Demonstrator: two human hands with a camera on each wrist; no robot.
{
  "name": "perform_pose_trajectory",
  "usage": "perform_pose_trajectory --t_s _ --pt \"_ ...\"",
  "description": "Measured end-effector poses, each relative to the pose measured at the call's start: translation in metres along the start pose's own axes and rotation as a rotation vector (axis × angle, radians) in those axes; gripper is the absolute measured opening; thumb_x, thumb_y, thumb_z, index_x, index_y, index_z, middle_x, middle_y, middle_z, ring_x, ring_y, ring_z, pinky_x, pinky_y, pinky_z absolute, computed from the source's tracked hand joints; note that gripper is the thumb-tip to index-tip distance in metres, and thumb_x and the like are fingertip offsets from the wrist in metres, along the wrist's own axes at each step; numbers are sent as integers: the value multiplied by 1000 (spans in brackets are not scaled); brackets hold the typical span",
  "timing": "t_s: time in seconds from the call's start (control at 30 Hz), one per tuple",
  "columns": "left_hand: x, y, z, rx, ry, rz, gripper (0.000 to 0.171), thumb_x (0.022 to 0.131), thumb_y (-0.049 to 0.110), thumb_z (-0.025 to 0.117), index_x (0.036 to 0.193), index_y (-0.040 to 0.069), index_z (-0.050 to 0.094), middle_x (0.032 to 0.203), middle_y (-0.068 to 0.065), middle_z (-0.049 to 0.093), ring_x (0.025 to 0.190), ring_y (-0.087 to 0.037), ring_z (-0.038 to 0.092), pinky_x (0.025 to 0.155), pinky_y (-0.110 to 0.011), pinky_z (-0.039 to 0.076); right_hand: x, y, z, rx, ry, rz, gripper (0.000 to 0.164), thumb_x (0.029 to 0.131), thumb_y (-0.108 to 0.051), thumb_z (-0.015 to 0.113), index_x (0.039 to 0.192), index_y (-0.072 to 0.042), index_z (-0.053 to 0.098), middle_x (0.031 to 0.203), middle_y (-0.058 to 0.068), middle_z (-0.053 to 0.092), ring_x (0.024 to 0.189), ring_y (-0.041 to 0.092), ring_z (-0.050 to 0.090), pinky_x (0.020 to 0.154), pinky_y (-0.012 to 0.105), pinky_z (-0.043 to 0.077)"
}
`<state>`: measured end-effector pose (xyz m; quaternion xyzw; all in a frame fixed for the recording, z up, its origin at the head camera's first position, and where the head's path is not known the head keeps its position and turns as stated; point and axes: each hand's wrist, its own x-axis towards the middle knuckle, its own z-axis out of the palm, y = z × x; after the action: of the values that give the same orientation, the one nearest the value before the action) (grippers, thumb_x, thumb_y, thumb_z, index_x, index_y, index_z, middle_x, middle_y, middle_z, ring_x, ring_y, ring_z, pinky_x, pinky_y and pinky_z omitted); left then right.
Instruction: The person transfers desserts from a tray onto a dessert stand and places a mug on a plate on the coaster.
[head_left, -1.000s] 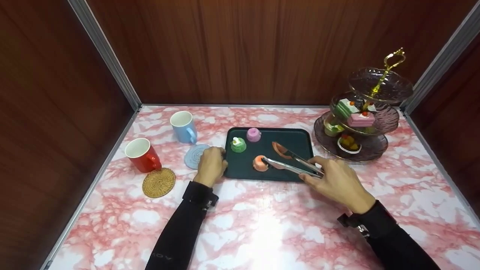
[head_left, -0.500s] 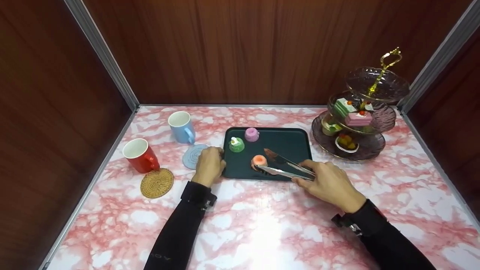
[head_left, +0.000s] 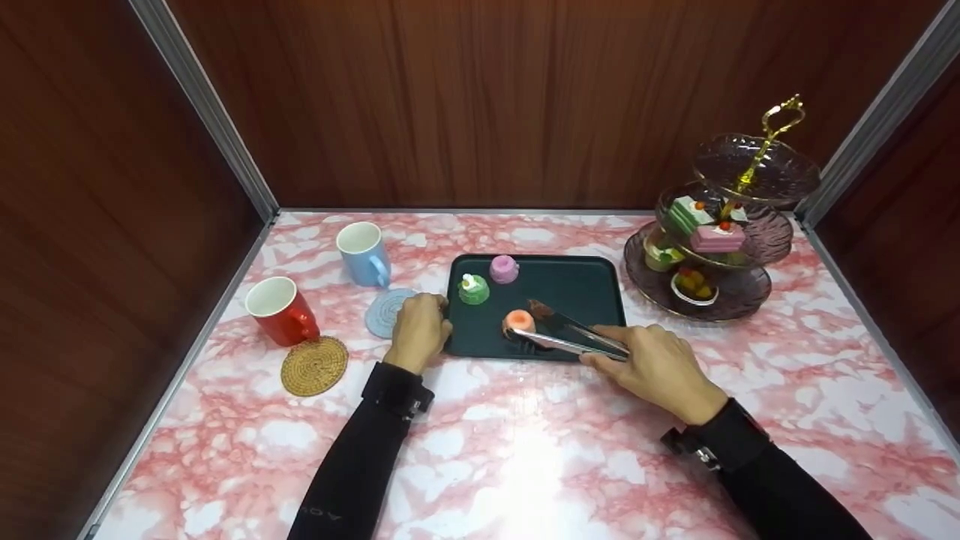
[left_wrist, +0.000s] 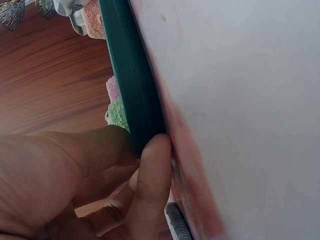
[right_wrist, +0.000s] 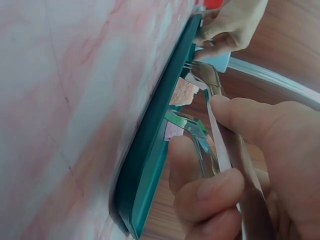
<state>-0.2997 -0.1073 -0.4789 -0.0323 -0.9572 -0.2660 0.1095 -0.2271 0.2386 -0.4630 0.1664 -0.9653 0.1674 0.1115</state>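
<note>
left sleeve [head_left: 341, 469]: black, faint grey lettering [head_left: 322, 514] | right sleeve [head_left: 784, 480]: black | wrist straps [head_left: 394, 385]: black, silvery fittings [head_left: 706, 457]

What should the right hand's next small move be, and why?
Probably squeeze the silver metal tongs gently with the right hand: in the right wrist view, the round orange cake appears between their spread ends, while the left hand holds the edge of the dark green rectangular tray.
</note>
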Motion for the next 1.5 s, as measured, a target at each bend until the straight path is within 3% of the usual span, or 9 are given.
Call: perform_pose_trajectory --t_s 0.13,0.33,0.6,0.8,1.07,1.5 --pt "1 -1 1 8 2 9 27 71 8 67 98 11 70 86 -6 68 83 -27 63 73 -42 50 1 1 2 -10 2 -7 50 77 -65 56 121 -41 57 44 -8 36 39 11 32 36 30 22" --pt "2 -1 1 13 -2 5 28 71 8 67 99 11 70 88 -6 67 83 -27 63 73 -42 50 2 1 3 -7 16 -13 47 77 -62 58 117 -37 60 48 -10 45 42 9 40 38 29 27" --pt "2 1 1 15 -1 7 29 72 7 66 100 10 70 90 -7 67 85 -26 63 75 -41 50 3 2 3 7 66 -20 39 76 -62 61 94 -27 64 53 -13 50 42 7 42 38 27 29" --pt "1 2 1 24 1 8 29 72 8 66 100 10 70 91 -8 67 87 -28 63 75 -43 50 3 2 3 10 118 -60 31 75 -59 63 83 -29 65 53 -15 50 44 6 43 40 26 29" --pt "1 1 1 19 -3 8 29 71 8 67 100 10 70 91 -8 67 86 -28 64 75 -42 50 2 2 2 36 92 -39 25 75 -59 64 83 -36 69 49 -19 47 43 5 42 40 27 30" --pt "1 1 1 10 -8 -17 30 72 8 68 101 12 70 92 -8 68 86 -29 64 75 -42 50 2 3 -2 38 137 -66 21 77 -57 62 83 -37 68 48 -18 49 40 4 39 36 25 28"
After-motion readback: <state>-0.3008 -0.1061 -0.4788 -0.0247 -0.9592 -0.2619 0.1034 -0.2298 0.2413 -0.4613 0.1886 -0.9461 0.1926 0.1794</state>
